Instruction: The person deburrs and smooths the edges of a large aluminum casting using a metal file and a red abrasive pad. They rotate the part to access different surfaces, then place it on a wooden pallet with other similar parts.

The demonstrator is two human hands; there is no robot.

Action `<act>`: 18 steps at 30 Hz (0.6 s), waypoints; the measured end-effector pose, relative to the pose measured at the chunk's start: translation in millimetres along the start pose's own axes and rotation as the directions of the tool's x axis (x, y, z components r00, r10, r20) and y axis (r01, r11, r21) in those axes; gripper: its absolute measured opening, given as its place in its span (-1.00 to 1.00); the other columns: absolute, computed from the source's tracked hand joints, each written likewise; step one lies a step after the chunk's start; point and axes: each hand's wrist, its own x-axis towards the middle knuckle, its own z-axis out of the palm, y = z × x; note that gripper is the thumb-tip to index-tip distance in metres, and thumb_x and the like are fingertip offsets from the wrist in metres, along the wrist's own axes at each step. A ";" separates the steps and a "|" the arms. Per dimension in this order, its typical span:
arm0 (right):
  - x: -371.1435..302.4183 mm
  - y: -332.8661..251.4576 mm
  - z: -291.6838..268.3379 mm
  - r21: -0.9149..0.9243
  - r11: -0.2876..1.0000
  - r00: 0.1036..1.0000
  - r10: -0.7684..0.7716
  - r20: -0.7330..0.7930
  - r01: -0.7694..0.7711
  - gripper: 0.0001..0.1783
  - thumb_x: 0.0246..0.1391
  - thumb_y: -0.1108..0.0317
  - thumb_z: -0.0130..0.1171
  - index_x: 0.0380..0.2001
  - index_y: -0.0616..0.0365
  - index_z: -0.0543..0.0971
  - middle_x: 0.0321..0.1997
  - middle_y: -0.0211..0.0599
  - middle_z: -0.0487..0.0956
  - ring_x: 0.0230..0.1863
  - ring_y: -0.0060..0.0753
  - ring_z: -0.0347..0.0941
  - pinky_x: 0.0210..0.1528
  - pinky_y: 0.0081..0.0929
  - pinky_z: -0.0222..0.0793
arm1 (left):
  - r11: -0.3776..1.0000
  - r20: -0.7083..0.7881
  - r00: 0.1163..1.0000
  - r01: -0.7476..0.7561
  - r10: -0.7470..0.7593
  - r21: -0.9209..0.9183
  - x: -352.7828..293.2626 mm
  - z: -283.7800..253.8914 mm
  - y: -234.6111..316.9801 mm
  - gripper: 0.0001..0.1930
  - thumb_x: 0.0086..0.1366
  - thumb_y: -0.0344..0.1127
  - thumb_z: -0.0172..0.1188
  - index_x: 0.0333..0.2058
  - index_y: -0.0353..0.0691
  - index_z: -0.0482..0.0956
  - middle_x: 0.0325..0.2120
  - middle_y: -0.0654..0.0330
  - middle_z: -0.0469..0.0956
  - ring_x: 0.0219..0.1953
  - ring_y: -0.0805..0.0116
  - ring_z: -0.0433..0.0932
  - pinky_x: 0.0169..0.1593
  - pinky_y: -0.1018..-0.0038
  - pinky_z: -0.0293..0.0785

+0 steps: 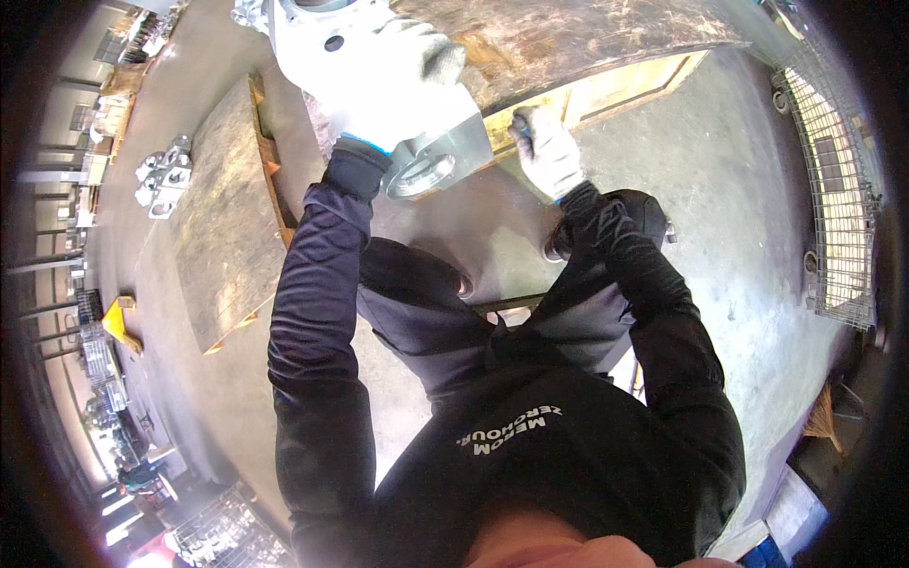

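A large silver-grey metal casting (pixel 464 140) with round bores stands at the top of the view, by the edge of a worn wooden board. My left hand (pixel 402 80), in a white glove, lies over this casting with its fingers curled against it. Strong glare washes out much of that glove and the metal around it. To the right of the casting, my right hand (pixel 549 156), also white-gloved, is closed in front of the board's edge, apart from the casting. A speck of blue shows at its curled fingers; what they hold, if anything, I cannot make out.
The wooden board (pixel 587 38) spans the top. Another wooden board (pixel 222 218) lies left, with more metal castings (pixel 164 177) beyond it. A yellow object (pixel 121 325) is farther left. A wire cage (pixel 833 189) and a broom (pixel 822 421) are at right.
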 end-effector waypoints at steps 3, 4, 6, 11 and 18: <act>29.4 -3.6 -32.4 0.085 0.983 0.973 -0.175 0.149 0.164 -0.72 0.11 0.38 0.32 -0.08 0.08 0.61 -0.20 -0.18 0.60 -0.17 0.00 0.55 -0.13 -0.18 0.47 | 1.000 0.013 1.000 -0.008 0.008 0.008 -0.9 -0.5 -1.0 -0.70 0.30 -0.11 0.33 -0.18 -0.22 0.75 -0.15 0.07 0.69 0.00 0.00 0.58 0.15 0.15 0.48; 39.3 -5.4 -40.2 0.069 0.964 0.946 -0.264 0.190 0.255 -0.67 0.06 0.39 0.31 -0.06 0.03 0.62 -0.15 -0.23 0.59 -0.15 -0.04 0.52 -0.08 -0.19 0.43 | 1.000 0.000 1.000 -0.006 0.006 -0.018 -0.8 -1.0 -1.1 -0.71 0.30 -0.12 0.33 -0.18 -0.22 0.75 -0.14 0.07 0.68 0.01 0.00 0.58 0.16 0.15 0.47; 57.4 -8.6 -49.8 0.009 0.939 0.917 -0.337 0.215 0.343 -0.63 0.03 0.39 0.30 -0.04 0.00 0.62 -0.12 -0.26 0.58 -0.14 -0.09 0.50 -0.04 -0.20 0.40 | 0.999 -0.013 1.000 -0.009 0.009 -0.040 -0.8 -2.0 -0.8 -0.71 0.30 -0.13 0.34 -0.17 -0.21 0.75 -0.13 0.05 0.68 0.03 -0.01 0.57 0.18 0.13 0.47; 83.6 -9.8 -51.4 -0.110 0.866 0.846 -0.438 0.304 0.488 -0.50 0.04 0.28 0.29 0.12 -0.12 0.57 -0.04 -0.26 0.54 -0.04 -0.16 0.46 0.07 -0.16 0.36 | 1.000 0.013 1.000 0.014 -0.014 -0.020 -3.0 -3.5 -0.4 -0.71 0.29 -0.13 0.35 -0.15 -0.21 0.74 -0.10 0.03 0.66 0.06 -0.03 0.56 0.19 0.10 0.46; 90.6 -6.1 -38.1 -0.125 0.861 0.857 -0.456 0.241 0.494 -0.44 0.00 0.28 0.28 0.15 -0.13 0.55 0.04 -0.25 0.55 0.04 -0.16 0.47 0.18 -0.11 0.35 | 0.998 -0.011 0.999 -0.053 0.052 -0.030 -0.1 -7.9 1.5 -0.75 0.27 -0.17 0.36 -0.23 -0.23 0.74 -0.16 0.04 0.68 0.02 -0.02 0.59 0.18 0.12 0.47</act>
